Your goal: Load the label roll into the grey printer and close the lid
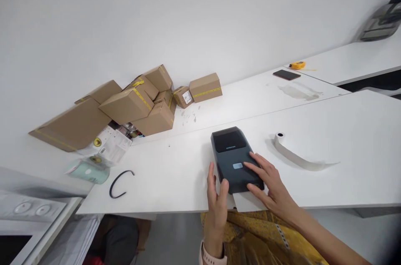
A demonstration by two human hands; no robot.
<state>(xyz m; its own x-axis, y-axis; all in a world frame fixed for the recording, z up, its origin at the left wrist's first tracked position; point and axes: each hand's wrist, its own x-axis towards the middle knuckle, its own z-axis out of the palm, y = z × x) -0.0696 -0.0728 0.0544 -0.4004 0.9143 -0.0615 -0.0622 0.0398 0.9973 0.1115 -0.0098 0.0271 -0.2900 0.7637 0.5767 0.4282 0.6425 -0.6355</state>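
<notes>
A dark blue-grey boxy device [232, 158], which looks like a small receipt printer, lies on the white table near its front edge. It has a black window at the far end and a pale button [237, 165] on top. My right hand [269, 181] rests on its right side with fingers spread, the index fingertip beside the button. At the near left corner is my left hand [217, 198], upright, thumb and fingers apart; whether it touches the casing I cannot tell. White paper [247, 201] shows under the device's near end. A partly unrolled paper roll [294, 156] lies to the right.
Several cardboard boxes [138, 102] are piled against the wall at the left. A black curved band [117, 183] and a mint-green container [90, 172] lie nearer. Toward the back right are a dark phone-like slab [286, 74] and a yellow tape measure [297, 65].
</notes>
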